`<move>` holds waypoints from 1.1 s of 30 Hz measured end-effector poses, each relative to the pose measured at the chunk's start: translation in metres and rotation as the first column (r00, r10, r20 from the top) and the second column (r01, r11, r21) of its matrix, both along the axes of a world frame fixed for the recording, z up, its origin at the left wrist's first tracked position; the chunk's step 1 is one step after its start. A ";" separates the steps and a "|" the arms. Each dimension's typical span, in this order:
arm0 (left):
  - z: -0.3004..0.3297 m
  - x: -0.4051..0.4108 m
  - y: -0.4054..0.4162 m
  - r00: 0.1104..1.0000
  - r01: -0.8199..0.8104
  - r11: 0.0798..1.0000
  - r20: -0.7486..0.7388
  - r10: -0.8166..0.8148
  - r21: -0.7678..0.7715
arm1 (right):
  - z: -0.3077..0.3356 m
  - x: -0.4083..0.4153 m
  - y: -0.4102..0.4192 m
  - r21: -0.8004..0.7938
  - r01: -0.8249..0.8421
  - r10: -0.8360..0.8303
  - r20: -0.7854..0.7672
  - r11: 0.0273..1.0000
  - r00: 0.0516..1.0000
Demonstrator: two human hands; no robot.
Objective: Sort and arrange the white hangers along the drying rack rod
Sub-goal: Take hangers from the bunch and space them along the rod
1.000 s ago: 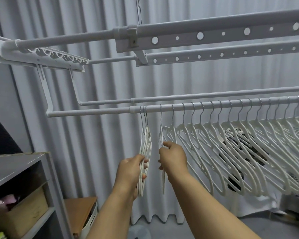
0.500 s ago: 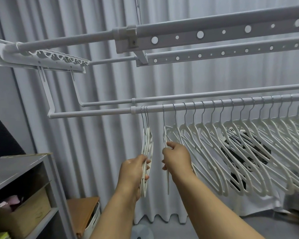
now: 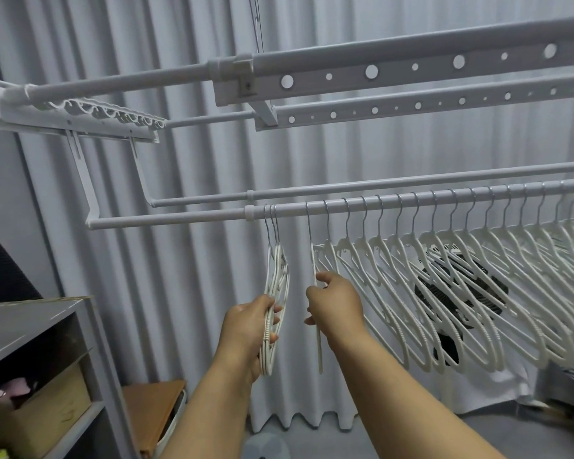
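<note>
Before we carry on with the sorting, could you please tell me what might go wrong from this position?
The left hand grips a bunch of two or so hangers low down; pulling sideways from there could tip their hooks off the rod. The right hand pinches the single hanger right beside the crowded row of hangers; sliding it could snag a neighbour. The hangers in that row overlap, so one tug may drag several.

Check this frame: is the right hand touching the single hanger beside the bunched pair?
Touching. The head view shows the right hand pinching the single hanger.
</note>
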State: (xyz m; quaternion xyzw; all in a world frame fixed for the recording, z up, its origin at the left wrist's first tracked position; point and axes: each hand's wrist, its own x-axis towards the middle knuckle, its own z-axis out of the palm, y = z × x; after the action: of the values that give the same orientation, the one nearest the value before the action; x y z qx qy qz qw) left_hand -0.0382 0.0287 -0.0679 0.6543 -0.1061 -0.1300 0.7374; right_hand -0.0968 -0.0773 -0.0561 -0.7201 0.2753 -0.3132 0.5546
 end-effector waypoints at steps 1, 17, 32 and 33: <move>0.000 0.000 -0.001 1.000 0.001 1.000 -0.003 -0.001 0.001 | 0.000 0.000 -0.001 -0.019 0.003 -0.003 -0.012 1.000 1.000; -0.001 -0.004 -0.010 1.000 0.007 1.000 -0.018 -0.007 -0.014 | -0.007 -0.010 -0.030 -0.691 0.107 -0.393 -0.270 0.715 0.879; -0.001 -0.006 -0.016 1.000 -0.014 1.000 -0.011 0.014 -0.016 | -0.017 0.001 -0.042 -0.752 0.020 -0.353 -0.286 0.658 0.891; -0.001 -0.006 -0.016 1.000 -0.014 1.000 -0.008 0.014 -0.014 | -0.018 0.002 -0.043 -0.747 0.035 -0.353 -0.271 0.663 0.895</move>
State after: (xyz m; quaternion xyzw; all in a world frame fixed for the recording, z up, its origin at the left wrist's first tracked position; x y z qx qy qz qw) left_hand -0.0443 0.0125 -0.0691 0.6493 -0.0995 -0.1270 0.7432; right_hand -0.0953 -0.1202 -0.0744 -0.8928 0.3110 -0.3034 0.1191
